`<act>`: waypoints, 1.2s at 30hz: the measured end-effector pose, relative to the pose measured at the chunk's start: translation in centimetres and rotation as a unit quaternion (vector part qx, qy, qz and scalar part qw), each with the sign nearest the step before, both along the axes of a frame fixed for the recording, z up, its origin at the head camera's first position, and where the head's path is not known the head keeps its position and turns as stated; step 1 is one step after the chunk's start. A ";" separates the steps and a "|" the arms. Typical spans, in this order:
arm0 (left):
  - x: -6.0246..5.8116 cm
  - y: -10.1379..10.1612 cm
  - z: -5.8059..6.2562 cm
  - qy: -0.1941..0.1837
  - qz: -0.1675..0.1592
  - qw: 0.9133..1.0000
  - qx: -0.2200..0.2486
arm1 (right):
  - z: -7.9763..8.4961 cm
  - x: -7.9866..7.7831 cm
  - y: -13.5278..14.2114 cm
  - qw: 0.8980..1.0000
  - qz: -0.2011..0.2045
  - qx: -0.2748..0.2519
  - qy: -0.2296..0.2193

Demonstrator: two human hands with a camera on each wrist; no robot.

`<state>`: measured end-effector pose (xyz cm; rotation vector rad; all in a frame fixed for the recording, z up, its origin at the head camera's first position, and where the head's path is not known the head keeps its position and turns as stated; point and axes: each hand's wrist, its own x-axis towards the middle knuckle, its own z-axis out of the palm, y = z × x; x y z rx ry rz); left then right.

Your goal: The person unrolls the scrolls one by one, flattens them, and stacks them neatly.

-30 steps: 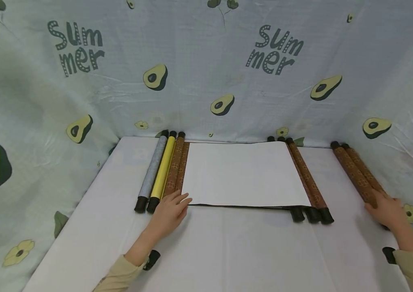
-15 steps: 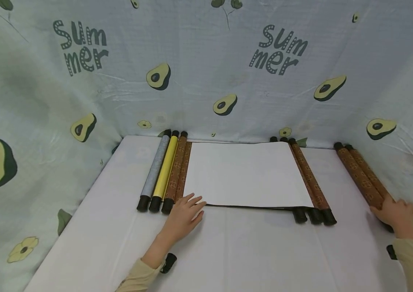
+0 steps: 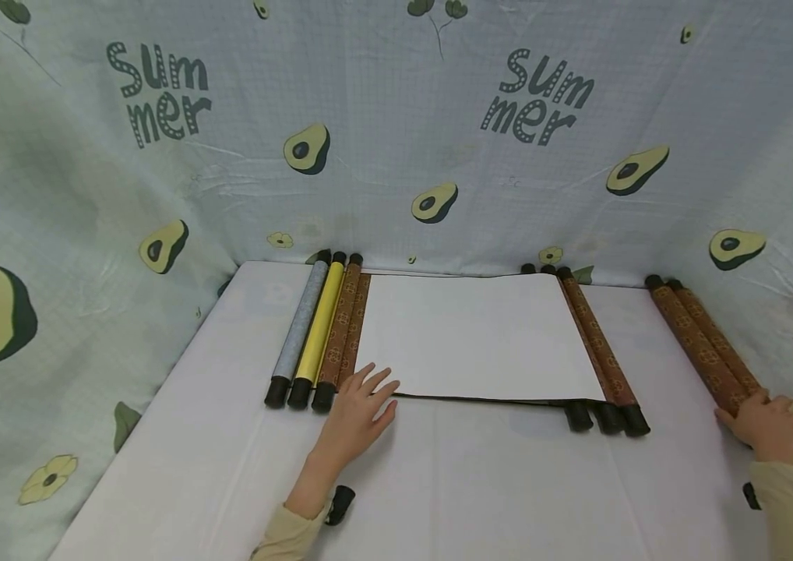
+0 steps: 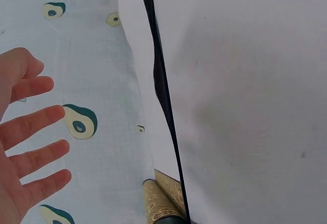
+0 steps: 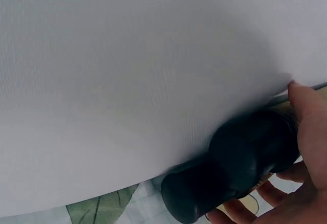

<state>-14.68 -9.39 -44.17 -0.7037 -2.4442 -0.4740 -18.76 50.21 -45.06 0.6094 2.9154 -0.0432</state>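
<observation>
An unrolled scroll with a blank white sheet (image 3: 477,335) lies across the middle, with brown patterned ends. At its near left corner hovers my left hand (image 3: 357,413), fingers spread and holding nothing; the left wrist view shows the same spread fingers (image 4: 38,127) beside the sheet's dark edge. At the far right, my right hand (image 3: 770,425) grips the near end of a pair of brown patterned rolls (image 3: 705,351). In the right wrist view the thumb (image 5: 306,101) lies on one side and the fingers on the other, behind black end knobs (image 5: 240,150).
Left of the sheet lie a grey-blue roll (image 3: 301,319), a yellow roll (image 3: 322,321) and a brown roll (image 3: 342,323), side by side. Another brown roll (image 3: 600,343) borders the sheet's right side. A cloth wall (image 3: 368,93) printed with avocados rises behind the table.
My left hand has shifted right, off the brown roll's near end, its fingers spreading. My right hand has moved slightly toward the near end of the brown rolls. The view has shifted slightly.
</observation>
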 end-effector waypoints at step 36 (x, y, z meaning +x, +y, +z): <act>0.8 -0.7 -0.3 -0.033 0.034 0.999 0.009 | 0.3 0.9 -3.2 0.995 -0.052 -0.039 0.078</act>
